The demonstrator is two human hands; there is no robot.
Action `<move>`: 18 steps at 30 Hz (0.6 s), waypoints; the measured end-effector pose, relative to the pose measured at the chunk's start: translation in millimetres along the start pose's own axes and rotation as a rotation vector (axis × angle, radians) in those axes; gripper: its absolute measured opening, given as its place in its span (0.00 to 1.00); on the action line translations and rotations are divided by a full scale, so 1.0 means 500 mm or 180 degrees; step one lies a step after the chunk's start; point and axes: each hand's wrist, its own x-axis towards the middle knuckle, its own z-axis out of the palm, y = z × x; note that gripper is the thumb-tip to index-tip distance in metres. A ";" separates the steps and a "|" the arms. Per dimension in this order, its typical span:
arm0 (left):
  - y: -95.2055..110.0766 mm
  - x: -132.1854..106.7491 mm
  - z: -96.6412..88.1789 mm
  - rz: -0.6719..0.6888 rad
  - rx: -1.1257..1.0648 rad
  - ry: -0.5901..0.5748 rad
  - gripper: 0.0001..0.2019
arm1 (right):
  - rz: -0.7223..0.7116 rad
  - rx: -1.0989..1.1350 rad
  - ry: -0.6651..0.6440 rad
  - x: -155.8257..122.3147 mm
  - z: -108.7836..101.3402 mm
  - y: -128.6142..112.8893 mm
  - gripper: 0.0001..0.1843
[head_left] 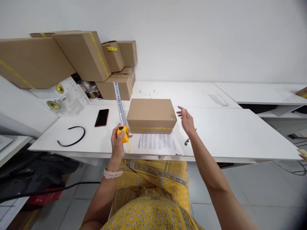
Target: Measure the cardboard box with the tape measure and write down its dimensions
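My left hand [117, 140] is closed around a yellow tape measure [123, 134] at the front left of a brown cardboard box [152, 110]. Its white blade [119, 103] is drawn out and runs away from me, along the left of the box. A strip of yellow tape crosses the box's front face. To the right of the box, my right hand [186, 119] is held apart from it, fingers stretched out, with nothing in them. A printed sheet [157, 141] covered in figures lies partly under the box's front edge.
A dark phone [102, 118] and a black headband [82, 134] lie to the left on the white table [223, 134]. Stacked cardboard boxes [81, 54] stand at the back left by the wall. A small dark clip [186, 141] lies near my right forearm.
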 end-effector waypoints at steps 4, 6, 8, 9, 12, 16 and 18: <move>-0.001 0.047 0.000 -0.0310 -0.0141 -0.0422 0.24 | -0.0333 -0.0141 -0.0587 -0.048 0.013 -0.006 0.35; 0.017 0.068 0.017 -0.0235 -0.0226 -0.0613 0.26 | -0.0575 -0.0511 -0.0545 -0.029 0.014 -0.034 0.35; 0.043 0.089 0.036 -0.0112 -0.0337 -0.0734 0.26 | -0.0700 -0.0929 -0.0344 0.006 0.009 -0.066 0.34; 0.057 0.099 0.044 -0.0061 -0.0399 -0.0775 0.25 | -0.0714 -0.1117 -0.0222 0.024 0.006 -0.081 0.32; 0.086 0.131 0.062 0.0020 -0.0500 -0.0818 0.22 | -0.0674 -0.1490 -0.0016 0.070 0.007 -0.111 0.26; 0.093 0.148 0.069 0.0044 -0.0433 -0.0676 0.22 | -0.1033 -0.1690 0.0198 0.096 0.038 -0.117 0.20; 0.083 0.127 0.071 0.0204 -0.0419 -0.0558 0.23 | -0.1348 -0.1632 0.0282 0.100 0.057 -0.114 0.18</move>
